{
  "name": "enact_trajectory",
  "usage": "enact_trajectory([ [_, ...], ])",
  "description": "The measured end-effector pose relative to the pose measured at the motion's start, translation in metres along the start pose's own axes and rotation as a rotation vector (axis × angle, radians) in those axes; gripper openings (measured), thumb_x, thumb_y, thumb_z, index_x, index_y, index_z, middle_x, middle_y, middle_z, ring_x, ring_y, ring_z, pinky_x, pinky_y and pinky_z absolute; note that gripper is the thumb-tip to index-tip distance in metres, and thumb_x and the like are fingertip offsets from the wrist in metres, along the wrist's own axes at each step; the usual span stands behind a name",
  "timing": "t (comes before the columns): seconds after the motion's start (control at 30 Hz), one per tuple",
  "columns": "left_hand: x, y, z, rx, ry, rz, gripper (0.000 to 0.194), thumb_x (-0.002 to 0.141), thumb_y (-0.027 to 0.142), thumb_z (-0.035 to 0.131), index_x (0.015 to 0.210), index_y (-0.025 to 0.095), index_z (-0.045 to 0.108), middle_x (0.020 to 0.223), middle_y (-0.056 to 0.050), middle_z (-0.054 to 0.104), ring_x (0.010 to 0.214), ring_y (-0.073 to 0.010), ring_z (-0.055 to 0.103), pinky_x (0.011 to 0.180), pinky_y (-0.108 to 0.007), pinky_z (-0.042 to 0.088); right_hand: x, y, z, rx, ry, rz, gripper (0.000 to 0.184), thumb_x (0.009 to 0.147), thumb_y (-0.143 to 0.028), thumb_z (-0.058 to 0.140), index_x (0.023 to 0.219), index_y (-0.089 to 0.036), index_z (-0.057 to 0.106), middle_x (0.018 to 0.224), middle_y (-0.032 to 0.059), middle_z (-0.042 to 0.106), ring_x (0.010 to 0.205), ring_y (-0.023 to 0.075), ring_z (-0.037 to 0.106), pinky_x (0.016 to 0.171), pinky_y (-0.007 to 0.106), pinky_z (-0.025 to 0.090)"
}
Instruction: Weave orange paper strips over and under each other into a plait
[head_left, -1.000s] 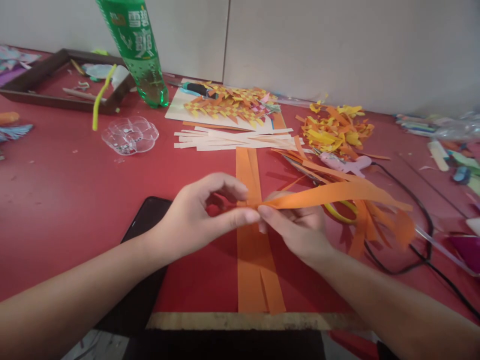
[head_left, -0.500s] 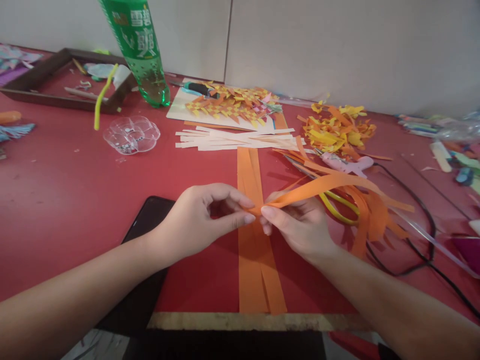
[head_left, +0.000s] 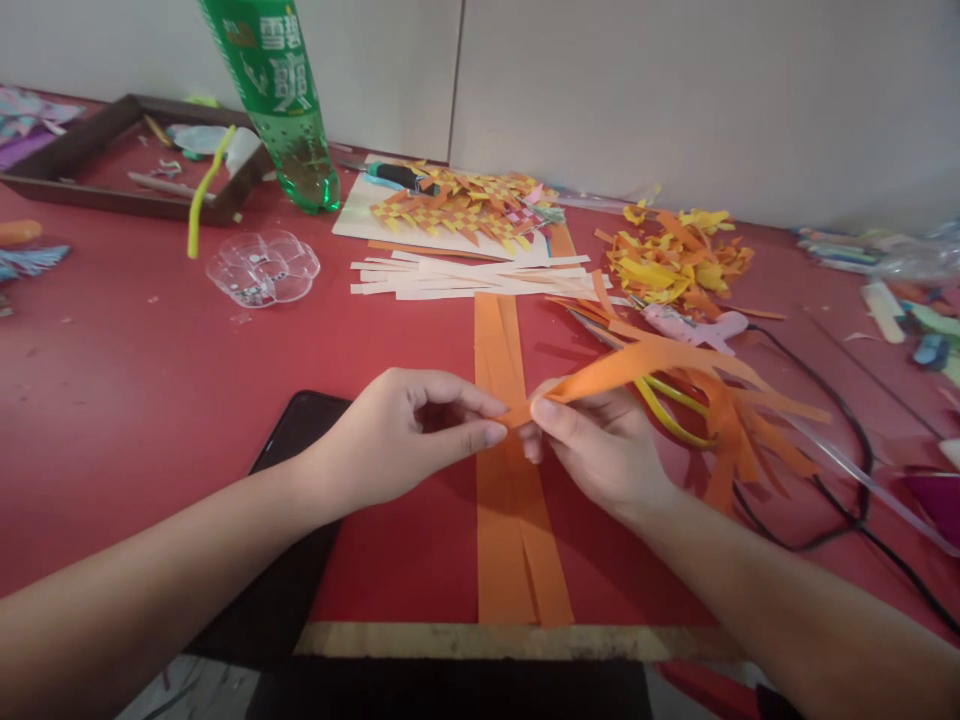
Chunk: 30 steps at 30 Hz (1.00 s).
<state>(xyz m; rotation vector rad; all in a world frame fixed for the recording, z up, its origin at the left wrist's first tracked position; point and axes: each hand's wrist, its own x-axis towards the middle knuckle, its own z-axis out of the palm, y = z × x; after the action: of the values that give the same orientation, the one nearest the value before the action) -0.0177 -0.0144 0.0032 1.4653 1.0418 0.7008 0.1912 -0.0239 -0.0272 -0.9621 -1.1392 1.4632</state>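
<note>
Between my two hands stretches an orange paper strip [head_left: 622, 368]. My left hand [head_left: 420, 425] pinches its left end between thumb and fingers. A short way along, my right hand [head_left: 600, 430] grips the same strip, and the rest arches off to the right over other orange pieces. Beneath my fingertips, long orange paper strips [head_left: 510, 540] lie lengthwise on the red table, partly overlapping. Yellow-handled scissors [head_left: 671, 415] rest right of my right hand, partly covered by orange paper. A black phone [head_left: 300, 440] lies under my left forearm.
Pale strips [head_left: 465, 278] lie beyond my hands, with woven orange-yellow paper [head_left: 465, 210] behind. At right are paper scraps [head_left: 675, 260], a pink glue gun [head_left: 697, 325] and a black cable [head_left: 862, 450]. A green bottle [head_left: 289, 120], clear dish [head_left: 262, 268] and dark tray [head_left: 112, 195] stand left.
My right hand has slid slightly right along the strip, so more of it shows between my hands. My left hand has barely moved.
</note>
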Motion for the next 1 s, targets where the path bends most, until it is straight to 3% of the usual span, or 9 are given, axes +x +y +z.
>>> enact_trajectory([
  [0.17,0.003,-0.001,-0.001,0.035,-0.049,-0.035,0.020,0.083,0.037,0.071,0.090,0.018,0.075,0.080,-0.001,0.074,0.072,-0.0119,0.065,0.064,-0.021,0.050,0.003,0.000,-0.004,-0.058,0.045,-0.082,0.009,0.079,-0.023,0.079,0.072,-0.021,0.074,0.062,-0.0031,0.071,0.047,0.0085,0.063,0.047,0.019,0.055],
  [0.4,-0.001,0.005,0.003,0.176,-0.027,0.096,0.014,0.086,0.032,0.069,0.081,0.020,0.075,0.081,0.002,0.074,0.075,-0.0106,0.065,0.070,-0.020,0.047,-0.001,-0.005,0.008,-0.113,-0.046,-0.042,0.008,0.078,-0.022,0.079,0.072,-0.019,0.076,0.059,-0.0014,0.070,0.046,0.0071,0.063,0.047,0.015,0.054],
  [0.77,-0.001,0.010,0.001,0.082,-0.090,-0.052,0.023,0.084,0.036,0.069,0.072,0.018,0.076,0.061,0.004,0.064,0.055,-0.0070,0.048,0.051,-0.019,0.036,-0.002,-0.001,0.005,0.018,-0.052,-0.006,0.009,0.082,-0.022,0.077,0.073,-0.022,0.076,0.062,-0.0032,0.071,0.047,0.0057,0.062,0.046,0.015,0.053],
  [1.0,0.001,0.008,0.001,0.063,-0.071,-0.061,0.024,0.084,0.036,0.068,0.071,0.016,0.072,0.060,0.004,0.060,0.055,-0.0065,0.046,0.052,-0.019,0.037,0.001,0.000,0.003,0.067,-0.014,0.013,0.007,0.080,-0.026,0.079,0.074,-0.022,0.076,0.064,-0.0023,0.073,0.048,0.0073,0.064,0.046,0.017,0.054],
])
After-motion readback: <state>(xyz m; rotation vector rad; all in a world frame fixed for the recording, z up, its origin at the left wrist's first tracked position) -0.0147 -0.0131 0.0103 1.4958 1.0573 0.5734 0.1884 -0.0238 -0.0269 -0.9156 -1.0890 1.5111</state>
